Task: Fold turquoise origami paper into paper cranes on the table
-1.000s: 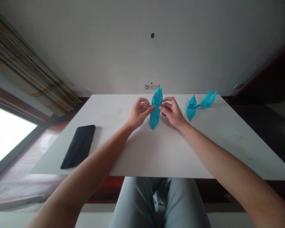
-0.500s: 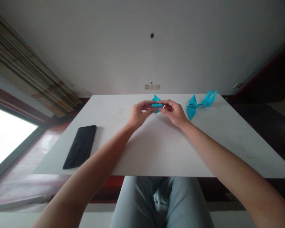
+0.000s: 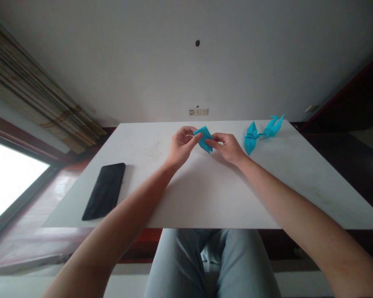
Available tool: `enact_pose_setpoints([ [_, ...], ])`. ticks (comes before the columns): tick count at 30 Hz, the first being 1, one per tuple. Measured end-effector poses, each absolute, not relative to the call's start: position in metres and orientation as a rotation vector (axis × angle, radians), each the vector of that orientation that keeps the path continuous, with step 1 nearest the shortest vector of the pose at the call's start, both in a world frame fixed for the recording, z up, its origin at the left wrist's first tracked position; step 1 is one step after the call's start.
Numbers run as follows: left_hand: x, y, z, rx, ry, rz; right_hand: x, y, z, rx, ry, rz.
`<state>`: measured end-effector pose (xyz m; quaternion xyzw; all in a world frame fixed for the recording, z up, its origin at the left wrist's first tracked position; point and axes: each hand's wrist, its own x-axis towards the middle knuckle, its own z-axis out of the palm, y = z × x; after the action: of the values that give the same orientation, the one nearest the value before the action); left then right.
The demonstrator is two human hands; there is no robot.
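A partly folded piece of blue origami paper (image 3: 204,138) is held between both hands above the far middle of the white table (image 3: 199,198). My left hand (image 3: 182,145) pinches its left side, thumb on the near face. On the right side, my right hand (image 3: 226,147) grips it the same way between thumb and fingers. The paper is tilted, with a broad face towards me and a pointed end at the bottom. The fingertips behind it are hidden.
Two folded blue paper cranes, one nearer (image 3: 250,138) and one farther (image 3: 273,127), stand at the far right of the table. A black smartphone (image 3: 104,191) lies at the near left. Behind the table is a wall with sockets (image 3: 198,112).
The blue paper has been turned from an edge-on, narrow strip to a tilted broad face. Both hands have shifted their hold on it. The cranes and smartphone stay in place.
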<state>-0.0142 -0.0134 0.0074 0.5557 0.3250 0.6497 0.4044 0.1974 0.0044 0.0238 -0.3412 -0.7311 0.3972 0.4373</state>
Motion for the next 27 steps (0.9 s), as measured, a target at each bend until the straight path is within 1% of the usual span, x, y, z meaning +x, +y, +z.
enact_pose_setpoints([
  [5, -0.020, -0.012, 0.007, 1.502, 0.904, 1.527, 0.197, 0.005, 0.021, -0.857, -1.837, 1.058],
  [12, -0.025, -0.005, 0.005, 1.379, 0.985, 1.589, 0.202, 0.013, 0.015, -0.894, -1.791, 1.103],
  [18, -0.028, -0.002, 0.001, 1.352, 0.956, 1.563, 0.207, 0.018, 0.019, -0.935, -1.684, 1.087],
  [27, -0.030, -0.007, 0.003, 1.392, 0.937, 1.436, 0.205, 0.023, 0.019, -0.837, -1.433, 1.221],
])
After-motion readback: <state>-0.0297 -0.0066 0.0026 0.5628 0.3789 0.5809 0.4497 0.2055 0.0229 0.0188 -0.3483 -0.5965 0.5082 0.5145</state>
